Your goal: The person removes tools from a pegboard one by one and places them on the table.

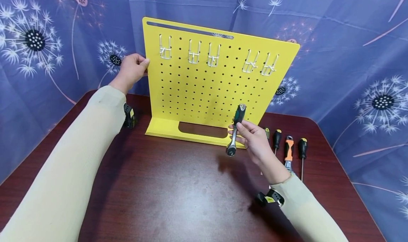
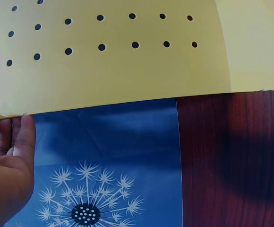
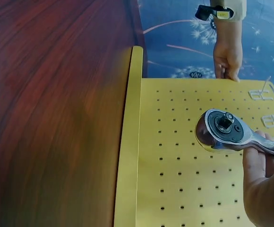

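Observation:
A yellow pegboard (image 1: 204, 90) stands upright at the back of the table, with several white wire hooks (image 1: 213, 56) along its upper part. My left hand (image 1: 132, 70) pinches the board's left edge between thumb and fingers; in the left wrist view the fingers (image 2: 23, 137) lie behind that edge. In front of the board's lower right part, my right hand (image 1: 255, 139) holds a ratchet wrench (image 1: 234, 136) up off the table. Its dark green and black handle points upward and its round chrome head hangs down. The right wrist view shows the ratchet head (image 3: 224, 126) with its square drive facing the camera.
On the table's right side lie two black-handled screwdrivers (image 1: 302, 150) and an orange-handled tool (image 1: 288, 150), partly behind the right forearm. Another yellow-and-black handle (image 1: 267, 131) shows beside the right hand. A blue dandelion-print curtain (image 1: 350, 58) hangs behind the dark red wooden table (image 1: 178, 189).

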The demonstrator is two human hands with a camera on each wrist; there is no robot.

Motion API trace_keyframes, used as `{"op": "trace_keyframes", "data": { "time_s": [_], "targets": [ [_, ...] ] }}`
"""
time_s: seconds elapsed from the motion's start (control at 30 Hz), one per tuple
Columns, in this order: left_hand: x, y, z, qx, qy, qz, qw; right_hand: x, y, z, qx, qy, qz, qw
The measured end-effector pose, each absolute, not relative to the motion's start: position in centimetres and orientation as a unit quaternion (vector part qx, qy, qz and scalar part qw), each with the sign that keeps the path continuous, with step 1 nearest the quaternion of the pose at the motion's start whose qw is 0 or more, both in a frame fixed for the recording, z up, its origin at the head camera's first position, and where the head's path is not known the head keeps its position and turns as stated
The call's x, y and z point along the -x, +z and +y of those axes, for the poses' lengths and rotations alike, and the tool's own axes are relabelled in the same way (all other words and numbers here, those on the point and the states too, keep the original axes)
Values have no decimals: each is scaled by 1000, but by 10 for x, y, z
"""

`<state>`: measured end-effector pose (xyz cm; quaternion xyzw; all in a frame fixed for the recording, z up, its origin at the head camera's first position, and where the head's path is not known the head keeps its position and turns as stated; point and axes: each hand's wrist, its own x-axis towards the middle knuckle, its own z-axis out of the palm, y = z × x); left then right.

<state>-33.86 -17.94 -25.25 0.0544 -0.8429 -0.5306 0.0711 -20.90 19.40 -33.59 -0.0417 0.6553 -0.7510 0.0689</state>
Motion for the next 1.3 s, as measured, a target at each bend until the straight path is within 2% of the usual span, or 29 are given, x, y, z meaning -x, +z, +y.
{"op": "trace_keyframes", "data": {
  "time_s": [0.27,0.73,1.13,1.3],
  "targets": [
    [339,-252,-178,-58,-530,-843,65,200,-338,228,-2,-730,679,77],
    [338,-253,-178,-56,-536,-840,67,194,-347,315,-43,-768,637,58],
    [338,-251,-179,-59,-538,-838,60,191,-346,357,-51,-773,632,25],
    [338,-251,-179,-60,-534,-841,59,191,-351,378,-68,-769,634,36]
  ]
}}
